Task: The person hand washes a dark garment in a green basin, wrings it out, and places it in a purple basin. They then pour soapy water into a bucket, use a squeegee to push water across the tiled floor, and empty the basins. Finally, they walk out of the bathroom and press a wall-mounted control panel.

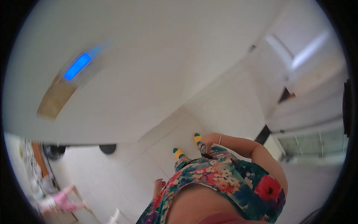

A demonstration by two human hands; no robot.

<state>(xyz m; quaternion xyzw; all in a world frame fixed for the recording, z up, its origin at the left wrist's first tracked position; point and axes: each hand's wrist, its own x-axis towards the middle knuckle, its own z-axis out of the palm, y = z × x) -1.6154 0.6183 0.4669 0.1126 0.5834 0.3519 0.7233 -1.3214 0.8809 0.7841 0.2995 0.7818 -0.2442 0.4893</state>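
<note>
My left hand (pixel 159 183) hangs low beside the flowered garment (pixel 220 175), at the left side of my body. Its fingers are loosely bent and apart, and I see nothing in them. My right arm bends forward, with a thin pale band (pixel 220 139) round the wrist. In front of the garment is my right hand (pixel 211 139), close to the fabric; its fingers are mostly hidden, so what it may hold does not show. A large smooth white surface (pixel 149 74) fills the space ahead, apart from both hands. On it are a glowing blue panel (pixel 77 66) and a brown strip (pixel 56 99).
Below my body, yellow-and-green socks (pixel 179 153) stand on the pale tiled floor (pixel 123 179). Black round shapes (pixel 108 149) sit by the white surface's lower edge. A person in pink (pixel 61 201) is at the lower left, near cluttered shelves (pixel 35 168). A window (pixel 311 143) is at right.
</note>
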